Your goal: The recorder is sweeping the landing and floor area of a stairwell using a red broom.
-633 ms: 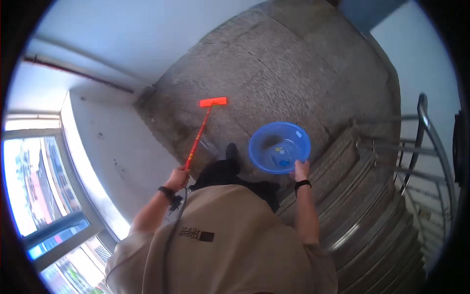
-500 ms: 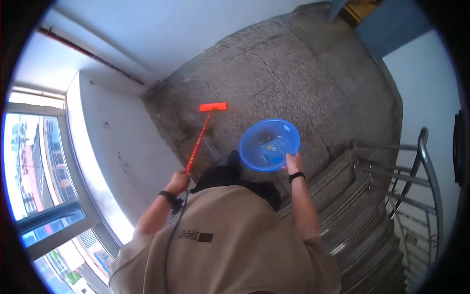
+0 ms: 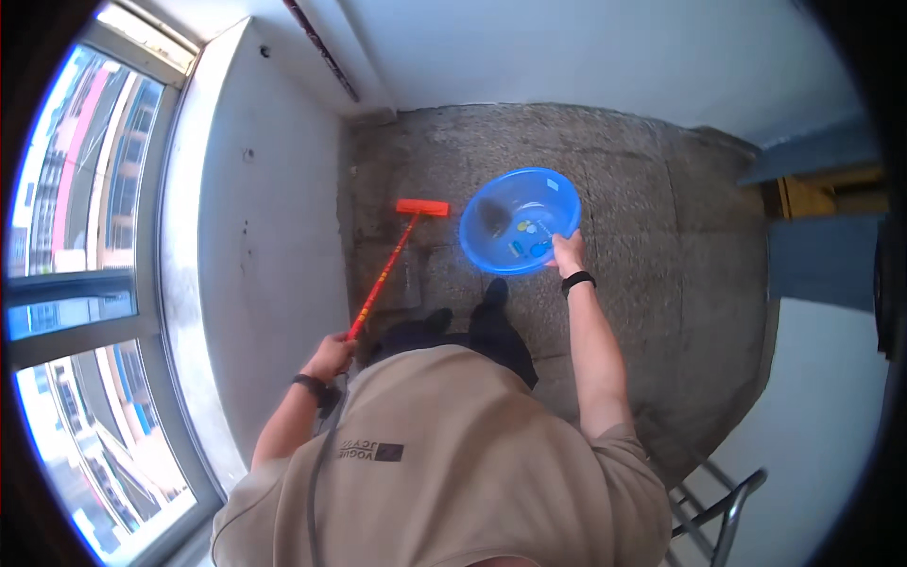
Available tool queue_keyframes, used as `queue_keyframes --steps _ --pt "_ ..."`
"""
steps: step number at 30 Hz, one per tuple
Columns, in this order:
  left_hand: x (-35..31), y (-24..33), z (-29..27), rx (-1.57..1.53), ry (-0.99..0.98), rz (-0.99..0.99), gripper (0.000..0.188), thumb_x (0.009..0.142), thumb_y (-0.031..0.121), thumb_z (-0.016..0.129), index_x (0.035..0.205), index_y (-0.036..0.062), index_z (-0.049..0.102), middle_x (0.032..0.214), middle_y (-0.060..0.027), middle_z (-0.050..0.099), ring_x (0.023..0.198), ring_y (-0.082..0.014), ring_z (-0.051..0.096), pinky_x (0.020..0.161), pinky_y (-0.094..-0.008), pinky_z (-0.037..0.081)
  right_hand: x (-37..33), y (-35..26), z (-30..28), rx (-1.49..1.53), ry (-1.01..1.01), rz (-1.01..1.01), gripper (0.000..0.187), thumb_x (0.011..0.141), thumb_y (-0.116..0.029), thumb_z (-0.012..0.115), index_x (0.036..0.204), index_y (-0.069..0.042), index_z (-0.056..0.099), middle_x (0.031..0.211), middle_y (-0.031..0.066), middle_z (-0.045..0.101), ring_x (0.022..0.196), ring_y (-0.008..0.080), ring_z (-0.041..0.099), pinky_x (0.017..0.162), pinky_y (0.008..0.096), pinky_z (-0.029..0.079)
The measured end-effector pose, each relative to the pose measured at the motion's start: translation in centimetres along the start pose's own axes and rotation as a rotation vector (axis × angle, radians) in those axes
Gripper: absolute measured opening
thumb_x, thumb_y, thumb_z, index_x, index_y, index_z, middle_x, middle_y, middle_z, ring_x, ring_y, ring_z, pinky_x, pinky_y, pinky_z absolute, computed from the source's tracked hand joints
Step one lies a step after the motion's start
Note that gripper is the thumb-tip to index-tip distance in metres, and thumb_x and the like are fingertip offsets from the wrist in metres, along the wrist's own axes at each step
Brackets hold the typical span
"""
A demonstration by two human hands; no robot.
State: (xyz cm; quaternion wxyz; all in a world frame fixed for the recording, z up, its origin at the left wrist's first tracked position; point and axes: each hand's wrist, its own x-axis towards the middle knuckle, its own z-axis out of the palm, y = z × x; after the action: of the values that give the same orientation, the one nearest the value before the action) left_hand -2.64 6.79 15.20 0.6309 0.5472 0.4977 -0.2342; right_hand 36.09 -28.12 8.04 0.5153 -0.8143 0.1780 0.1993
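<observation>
My left hand [image 3: 332, 357] is closed round the red pole of a long-handled squeegee [image 3: 385, 271]. Its flat orange T-shaped head [image 3: 422, 207] points away from me, left of the basin. With my right hand [image 3: 568, 252] I grip the near right rim of a round blue plastic basin [image 3: 485, 253], held tilted out in front of me. Small yellow and blue shapes show at its bottom; whether they are printed or loose I cannot tell. A dark patch is also visible inside, too unclear to name.
Grey paving [image 3: 624, 170] runs ahead to a white wall [image 3: 605, 57]. At the left are a low white wall [image 3: 265, 189] and a glass window [image 3: 85, 189]. A metal railing [image 3: 732, 515] stands at lower right. Blue-grey panels [image 3: 827, 255] flank a yellowish opening at far right.
I have turned left, so the stairs have left view and the railing has shifted to the lower right. The basin sits farther out in front of me. Both hands keep their grip.
</observation>
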Motion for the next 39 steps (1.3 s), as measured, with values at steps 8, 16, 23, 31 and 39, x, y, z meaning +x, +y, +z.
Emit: queue_keyframes --steps 8,16,23,31,39 --pt "-2.1 5.7 4.6 -0.114 0.052 0.031 0.040 0.085 0.004 0.054 0.125 -0.0004 0.053 0.075 -0.0010 0.059 0.053 -0.0084 0.051 0.045 -0.0224 0.039 10.3 -10.0 2.7 -0.301 -0.067 -0.022 0.043 0.080 -0.016 0.062 0.116 0.004 0.050 0.098 0.0209 0.063 0.069 0.0309 0.068 0.043 0.0374 0.058" --pt "-0.4 12.2 6.4 -0.198 0.132 0.053 0.037 0.084 0.000 0.053 0.121 -0.0031 0.057 0.098 -0.0045 0.063 0.083 -0.0120 0.058 0.072 -0.0238 0.046 19.6 -17.8 9.0 -0.325 -0.086 -0.042 0.036 0.080 -0.013 0.059 0.111 0.006 0.054 0.096 0.0231 0.064 0.067 0.0329 0.068 0.043 0.0381 0.057" --pt "-0.3 20.1 5.3 -0.170 0.135 0.174 0.041 0.088 0.002 0.052 0.129 -0.0016 0.050 0.086 -0.0005 0.062 0.062 -0.0076 0.052 0.053 -0.0224 0.041 24.0 -22.0 8.1 -0.286 0.052 0.076 0.028 0.079 -0.012 0.059 0.101 0.006 0.063 0.094 0.0220 0.066 0.072 0.0306 0.069 0.051 0.0397 0.060" --pt "3.0 22.5 3.3 -0.190 0.117 0.068 0.028 0.090 0.004 0.053 0.118 0.0019 0.054 0.068 0.0034 0.054 0.042 -0.0037 0.042 0.035 -0.0199 0.032 30.4 -20.8 -0.1 -0.194 0.078 0.135 0.034 0.081 -0.008 0.055 0.113 0.003 0.057 0.098 0.0180 0.064 0.074 0.0290 0.068 0.047 0.0400 0.059" --pt "2.6 21.4 5.3 -0.278 0.182 -0.079 0.043 0.086 -0.001 0.051 0.130 -0.0026 0.050 0.099 -0.0022 0.062 0.076 -0.0077 0.053 0.064 -0.0204 0.042 33.3 -21.2 4.0 -0.320 -0.028 0.136 0.031 0.084 -0.008 0.057 0.113 0.005 0.057 0.101 0.0189 0.064 0.078 0.0310 0.068 0.051 0.0422 0.060"
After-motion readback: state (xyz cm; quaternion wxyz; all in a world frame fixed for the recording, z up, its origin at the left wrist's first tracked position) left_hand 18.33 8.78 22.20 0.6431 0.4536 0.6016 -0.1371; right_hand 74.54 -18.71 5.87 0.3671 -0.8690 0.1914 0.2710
